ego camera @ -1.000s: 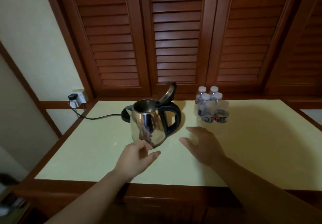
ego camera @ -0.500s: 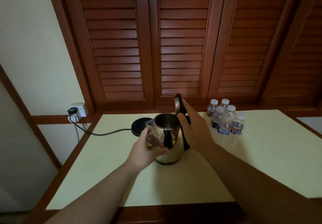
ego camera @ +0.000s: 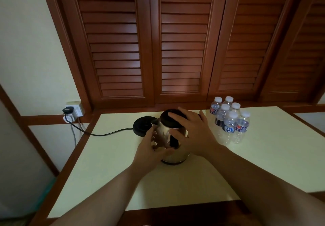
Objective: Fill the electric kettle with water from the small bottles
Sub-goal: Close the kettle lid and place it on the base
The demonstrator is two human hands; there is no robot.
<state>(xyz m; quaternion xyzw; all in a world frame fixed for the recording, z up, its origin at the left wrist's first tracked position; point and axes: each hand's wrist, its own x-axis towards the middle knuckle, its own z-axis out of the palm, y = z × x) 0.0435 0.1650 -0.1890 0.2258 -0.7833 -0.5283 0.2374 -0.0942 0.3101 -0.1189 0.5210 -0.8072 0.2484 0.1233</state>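
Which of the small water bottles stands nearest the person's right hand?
The front-left bottle, the one with the blue label, stands closest to the right hand on the kettle; the others sit behind or farther right.

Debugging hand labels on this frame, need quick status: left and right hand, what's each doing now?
Left hand: fingers curled round the kettle body, holding it.
Right hand: open, straight fingers pressing on the kettle's lid.

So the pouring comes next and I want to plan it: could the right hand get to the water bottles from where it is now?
Probably yes. The right hand lies on the kettle's lid, and the water bottles stand just to its right on the table with nothing between. It holds nothing, so it looks free to move.
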